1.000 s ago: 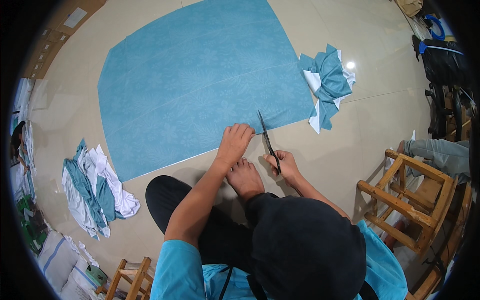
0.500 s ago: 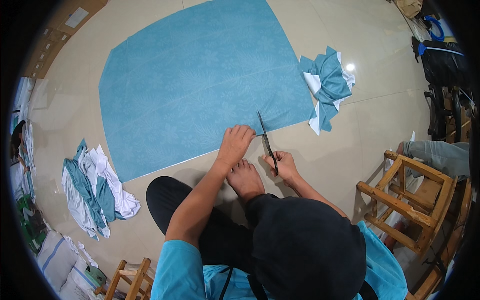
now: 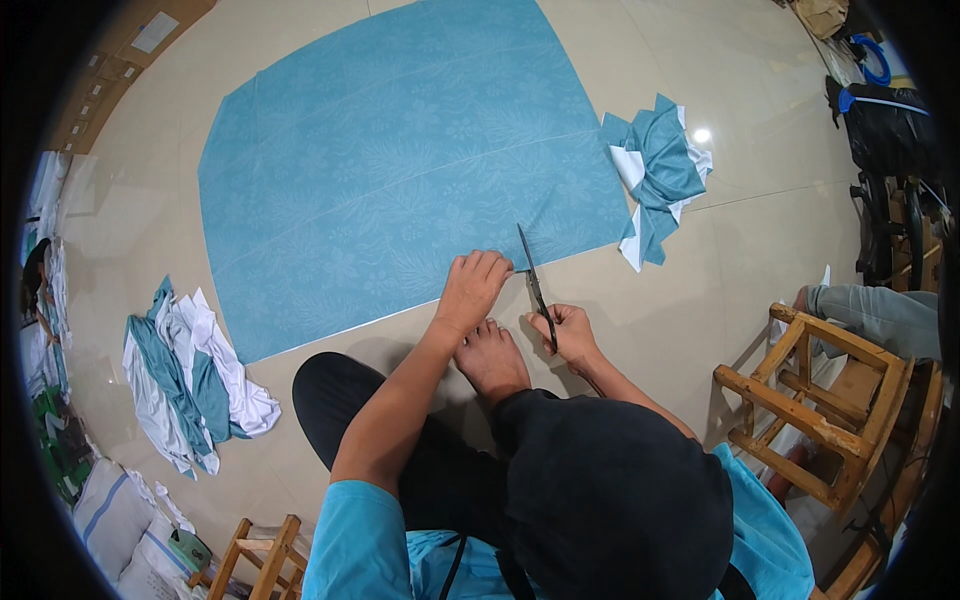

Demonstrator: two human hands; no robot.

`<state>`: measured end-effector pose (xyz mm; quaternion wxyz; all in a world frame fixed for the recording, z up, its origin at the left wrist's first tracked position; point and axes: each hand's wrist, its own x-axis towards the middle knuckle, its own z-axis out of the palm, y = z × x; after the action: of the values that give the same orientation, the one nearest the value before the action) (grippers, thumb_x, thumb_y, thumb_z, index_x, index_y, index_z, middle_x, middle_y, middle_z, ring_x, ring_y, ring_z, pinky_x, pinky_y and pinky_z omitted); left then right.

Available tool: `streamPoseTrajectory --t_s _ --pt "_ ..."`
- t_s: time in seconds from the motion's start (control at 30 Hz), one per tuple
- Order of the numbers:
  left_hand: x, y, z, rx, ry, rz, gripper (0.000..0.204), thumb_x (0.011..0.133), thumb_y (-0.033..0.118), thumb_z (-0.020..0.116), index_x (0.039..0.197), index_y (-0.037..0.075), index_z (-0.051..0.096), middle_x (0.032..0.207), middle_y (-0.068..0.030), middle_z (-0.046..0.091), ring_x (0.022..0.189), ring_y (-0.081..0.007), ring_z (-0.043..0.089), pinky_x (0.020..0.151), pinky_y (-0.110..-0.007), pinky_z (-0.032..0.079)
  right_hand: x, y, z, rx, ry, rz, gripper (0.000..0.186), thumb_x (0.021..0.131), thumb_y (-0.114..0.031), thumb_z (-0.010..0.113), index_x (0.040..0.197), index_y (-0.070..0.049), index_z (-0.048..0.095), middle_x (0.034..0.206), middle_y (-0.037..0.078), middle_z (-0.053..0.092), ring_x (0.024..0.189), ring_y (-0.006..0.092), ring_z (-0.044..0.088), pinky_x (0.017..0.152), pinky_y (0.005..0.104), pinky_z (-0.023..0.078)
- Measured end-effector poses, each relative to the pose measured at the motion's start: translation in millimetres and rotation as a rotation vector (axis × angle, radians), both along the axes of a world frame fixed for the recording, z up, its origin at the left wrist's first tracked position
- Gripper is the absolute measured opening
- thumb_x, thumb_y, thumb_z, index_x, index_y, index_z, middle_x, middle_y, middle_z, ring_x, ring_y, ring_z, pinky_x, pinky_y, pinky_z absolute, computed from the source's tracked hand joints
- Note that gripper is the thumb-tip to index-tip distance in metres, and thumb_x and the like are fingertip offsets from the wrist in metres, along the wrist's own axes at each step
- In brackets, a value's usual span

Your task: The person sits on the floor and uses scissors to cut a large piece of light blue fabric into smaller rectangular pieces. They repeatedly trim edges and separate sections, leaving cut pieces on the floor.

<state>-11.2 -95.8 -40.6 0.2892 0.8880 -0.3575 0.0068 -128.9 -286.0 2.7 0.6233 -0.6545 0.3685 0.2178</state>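
Observation:
A large teal fabric sheet point(image 3: 400, 160) with a pale leaf pattern lies spread on the floor. At its near edge my left hand point(image 3: 473, 290) pinches the cloth between thumb and fingers, close beside the scissors' blades. Black scissors point(image 3: 533, 275) are in my right hand point(image 3: 565, 332), its fingers through the handles. Their upper blade lies over the fabric, pointing away from me; the lower blade is hidden, apparently under the cloth. Small creases run from the blade tip into the sheet.
Crumpled teal and white cloth pieces point(image 3: 655, 175) lie by the sheet's right edge, and another heap point(image 3: 195, 380) at the left. My bare foot point(image 3: 492, 360) rests between my arms. A wooden stool point(image 3: 820, 400) and another person's leg point(image 3: 875, 315) are at the right. Cardboard boxes point(image 3: 120, 70) stand far left.
Almost nothing differs. The whole scene sits a few pixels lower and to the right; both hands and the scissors keep nearly the same place at the fabric's edge.

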Motion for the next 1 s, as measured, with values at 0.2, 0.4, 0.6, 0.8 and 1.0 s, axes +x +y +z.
streamPoseTrajectory --t_s 0.2,0.4,0.6,0.8,1.0 --pt "0 0 1 -0.016 -0.019 0.002 0.015 0.100 0.021 0.072 0.111 0.012 0.067 0.114 -0.0038 0.066 0.107 -0.0252 0.062 0.088 -0.042 0.045 -1 -1 0 0.007 0.001 0.004 0.034 0.092 -0.029 0.086 0.081 -0.002 0.067 0.062 0.001 0.060 0.047 0.0085 0.052 0.044 0.0265 0.040" --pt "1 0 1 -0.011 -0.015 0.000 0.015 0.100 0.020 0.072 0.111 0.012 0.067 0.114 -0.0039 0.066 0.106 -0.0253 0.062 0.087 -0.042 0.045 5 -3 5 0.015 -0.016 0.029 0.036 0.092 -0.031 0.086 0.079 -0.004 0.065 0.061 0.001 0.059 0.047 0.0091 0.052 0.044 0.0267 0.039" --pt "0 1 1 -0.025 -0.011 0.001 0.015 0.099 0.020 0.073 0.111 0.012 0.067 0.113 -0.0041 0.066 0.106 -0.0256 0.063 0.086 -0.042 0.045 22 -4 3 0.094 -0.039 -0.024 0.041 0.088 -0.036 0.087 0.077 -0.006 0.061 0.061 0.002 0.057 0.049 0.0115 0.053 0.046 0.0288 0.039" --pt "1 1 0 -0.059 -0.025 -0.002 0.016 0.099 0.020 0.073 0.111 0.012 0.067 0.113 -0.0039 0.066 0.106 -0.0261 0.063 0.086 -0.042 0.045 32 -3 4 0.080 -0.056 -0.020 0.042 0.087 -0.037 0.088 0.078 -0.005 0.062 0.061 0.003 0.057 0.049 0.0114 0.052 0.046 0.0285 0.039" --pt "0 1 0 -0.033 -0.012 -0.006 0.015 0.100 0.020 0.072 0.111 0.012 0.067 0.115 -0.0044 0.066 0.107 -0.0262 0.062 0.087 -0.042 0.045 35 -3 4 0.084 -0.057 -0.028 0.042 0.086 -0.037 0.089 0.080 -0.004 0.063 0.062 0.003 0.058 0.050 0.0113 0.052 0.046 0.0282 0.038"
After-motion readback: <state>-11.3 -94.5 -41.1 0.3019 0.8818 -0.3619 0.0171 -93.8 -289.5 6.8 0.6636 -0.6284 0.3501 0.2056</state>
